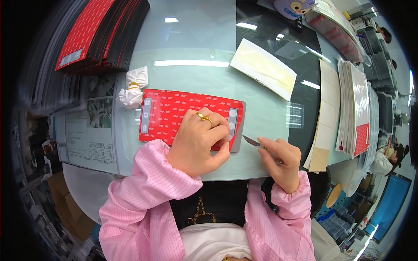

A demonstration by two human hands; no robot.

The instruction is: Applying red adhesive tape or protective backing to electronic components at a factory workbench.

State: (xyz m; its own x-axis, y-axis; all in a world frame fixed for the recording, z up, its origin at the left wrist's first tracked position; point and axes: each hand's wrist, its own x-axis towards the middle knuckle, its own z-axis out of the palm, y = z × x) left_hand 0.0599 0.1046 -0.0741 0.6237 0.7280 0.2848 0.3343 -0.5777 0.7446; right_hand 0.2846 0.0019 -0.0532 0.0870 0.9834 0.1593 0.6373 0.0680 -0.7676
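Note:
A flat rectangular panel covered in red printed film (170, 114) lies on the table before me, with a strip of pale cut-outs near each short end. A grey edge (239, 138) shows beyond the film on the right. My left hand (198, 141), wearing a gold ring, rests over the panel. Its thumb and forefinger pinch the film's lower right corner; the fingers partly hide the contact. To the right, my right hand (282, 162) is closed around a craft knife (250, 140). The blade points up and left, just off the panel's right edge.
Left of the panel sits a crumpled white bundle (133, 89). Stacked red and black panels (93, 37) stand far left. A pale yellow pad (264, 67) lies at the back right. Beige card strips (324, 113) and stacked sheets (352, 104) line the right side.

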